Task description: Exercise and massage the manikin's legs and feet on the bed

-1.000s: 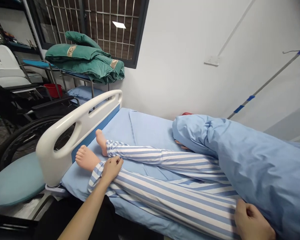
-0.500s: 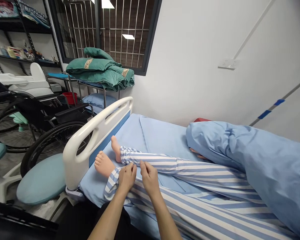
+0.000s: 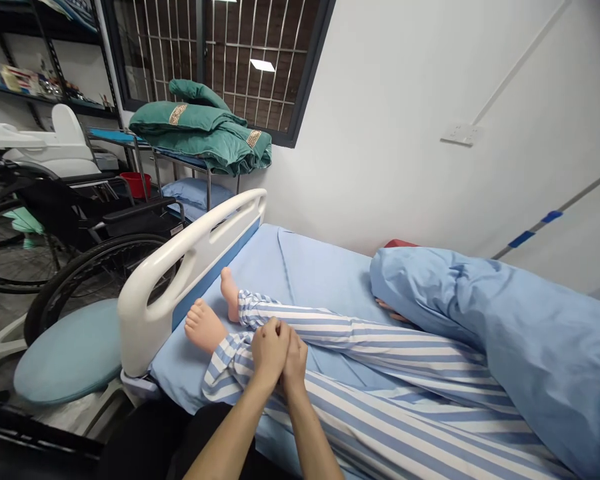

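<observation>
A manikin lies on the bed in blue-and-white striped trousers (image 3: 380,373), its bare feet (image 3: 205,325) near the white footboard (image 3: 180,267). My left hand (image 3: 269,347) and my right hand (image 3: 295,363) sit pressed together on the near trouser leg just above the ankle, fingers curled into the striped cloth. Both hands look closed on the fabric. A light blue quilt (image 3: 505,333) covers the manikin's upper body on the right.
A light blue sheet (image 3: 305,267) covers the mattress. Left of the bed stand a wheelchair (image 3: 80,247) and a teal stool seat (image 3: 65,353). Folded green blankets (image 3: 205,133) rest on a trolley under a barred window. White wall runs behind the bed.
My right hand came from the quilt edge at lower right to the ankle area and now presses against my left hand. The view shifted left.
</observation>
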The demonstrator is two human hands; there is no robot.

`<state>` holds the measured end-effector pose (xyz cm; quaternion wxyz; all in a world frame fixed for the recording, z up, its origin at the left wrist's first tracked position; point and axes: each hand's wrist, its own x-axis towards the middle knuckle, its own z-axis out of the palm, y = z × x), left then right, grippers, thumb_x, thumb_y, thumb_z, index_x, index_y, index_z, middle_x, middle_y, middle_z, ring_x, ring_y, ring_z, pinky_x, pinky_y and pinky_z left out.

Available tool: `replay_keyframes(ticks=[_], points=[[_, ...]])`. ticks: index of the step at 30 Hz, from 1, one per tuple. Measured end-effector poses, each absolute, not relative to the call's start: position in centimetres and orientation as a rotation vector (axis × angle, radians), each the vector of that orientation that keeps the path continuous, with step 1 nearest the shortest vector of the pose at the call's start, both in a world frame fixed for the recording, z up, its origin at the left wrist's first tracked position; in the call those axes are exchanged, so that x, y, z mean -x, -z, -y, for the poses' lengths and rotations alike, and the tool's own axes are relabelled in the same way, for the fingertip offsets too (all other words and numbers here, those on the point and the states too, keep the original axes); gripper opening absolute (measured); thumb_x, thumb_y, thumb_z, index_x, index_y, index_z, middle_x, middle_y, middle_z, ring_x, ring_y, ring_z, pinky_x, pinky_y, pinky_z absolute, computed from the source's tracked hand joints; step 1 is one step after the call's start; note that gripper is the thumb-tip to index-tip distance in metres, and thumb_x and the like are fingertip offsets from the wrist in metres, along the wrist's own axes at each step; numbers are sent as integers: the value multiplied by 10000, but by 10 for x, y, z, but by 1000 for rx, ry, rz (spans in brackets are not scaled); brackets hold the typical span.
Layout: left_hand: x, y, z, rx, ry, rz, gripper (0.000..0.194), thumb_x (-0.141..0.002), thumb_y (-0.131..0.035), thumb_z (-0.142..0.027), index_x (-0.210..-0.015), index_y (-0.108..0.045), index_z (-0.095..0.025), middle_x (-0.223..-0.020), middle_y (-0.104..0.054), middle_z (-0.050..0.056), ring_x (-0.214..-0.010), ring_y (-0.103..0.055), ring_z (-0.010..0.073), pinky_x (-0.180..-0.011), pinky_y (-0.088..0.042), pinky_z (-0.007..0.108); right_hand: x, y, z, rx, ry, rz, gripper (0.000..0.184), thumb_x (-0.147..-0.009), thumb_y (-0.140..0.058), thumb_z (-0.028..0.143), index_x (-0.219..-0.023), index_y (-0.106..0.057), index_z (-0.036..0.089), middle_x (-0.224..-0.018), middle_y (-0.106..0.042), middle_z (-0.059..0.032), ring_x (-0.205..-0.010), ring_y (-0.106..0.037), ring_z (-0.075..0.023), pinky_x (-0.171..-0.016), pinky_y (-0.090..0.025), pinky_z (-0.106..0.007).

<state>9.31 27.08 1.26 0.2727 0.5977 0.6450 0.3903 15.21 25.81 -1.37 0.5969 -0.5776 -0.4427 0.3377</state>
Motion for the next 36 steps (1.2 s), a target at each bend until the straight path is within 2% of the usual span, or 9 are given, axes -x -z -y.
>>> replay_keyframes(ticks=[3,7,11,15,20,23,26,29,36], points=[[-101,-5,-271,-1516,-1123,-1664,267,-826,-390,-284,-573,-388,-198,-554,-482,-25,-561,-432,109,-580,-295,228,-154,14,-257,1339,-761,1010,425,-836,-386,511,-629,-525,167,-609,-593,-43,-582,-509,-152,-560,-409,-255],[-96,12,-271,-1502,-1155,-1650,262,-828,-388,-295,-583,-386,-202,-558,-476,-25,-565,-418,113,-597,-307,234,-147,12,-256,1372,-672,1072,425,-825,-402,515,-575,-472,178,-536,-521,-6,-535,-442,-130,-520,-373,-242],[-94,13,-268,-1519,-1149,-1652,271,-853,-356,-300,-606,-415,-203,-589,-516,-13,-584,-442,120,-613,-312,240,-154,-3,-254,1421,-700,1197,435,-841,-372,499,-585,-503,172,-566,-555,-22,-546,-451,-136,-520,-350,-243],[-98,9,-262,-1592,-1077,-1701,287,-876,-334,-299,-634,-456,-204,-606,-552,1,-593,-454,129,-596,-290,245,-173,-15,-249,1494,-617,1509,408,-836,-427,457,-544,-504,183,-522,-542,-4,-505,-427,-126,-510,-285,-243],[-100,12,-261,-1708,-938,-1734,235,-857,-385,-283,-666,-495,-201,-620,-566,7,-611,-477,133,-581,-265,247,-178,2,-244,1571,-487,1395,445,-875,-337,465,-563,-497,191,-523,-553,-20,-496,-436,-140,-498,-274,-250],[-100,10,-262,-1687,-1026,-1665,252,-852,-381,-286,-625,-445,-198,-574,-503,-17,-573,-437,115,-577,-274,239,-173,11,-242,1630,-390,1372,443,-895,-306,449,-594,-507,193,-532,-555,-25,-493,-441,-141,-505,-266,-255],[-104,3,-260,-1581,-1231,-1519,298,-839,-385,-319,-569,-339,-201,-522,-387,-47,-524,-369,93,-561,-295,223,-173,11,-238,1553,-428,1385,450,-911,-273,433,-627,-521,187,-577,-575,-33,-525,-464,-140,-527,-289,-252],[-112,-2,-257,-1470,-1355,-1332,302,-830,-384,-360,-580,-309,-208,-532,-357,-53,-528,-371,87,-544,-323,204,-178,7,-236,1481,-516,1329,433,-893,-314,463,-622,-502,183,-574,-554,-16,-539,-455,-135,-522,-306,-243],[-119,8,-250,-1684,-1169,-1409,289,-850,-316,-291,-573,-320,-209,-519,-426,-26,-525,-405,109,-563,-281,248,-187,10,-247,1463,-607,1129,445,-813,-399,555,-540,-369,204,-488,-391,40,-507,-351,-109,-483,-303,-234]])
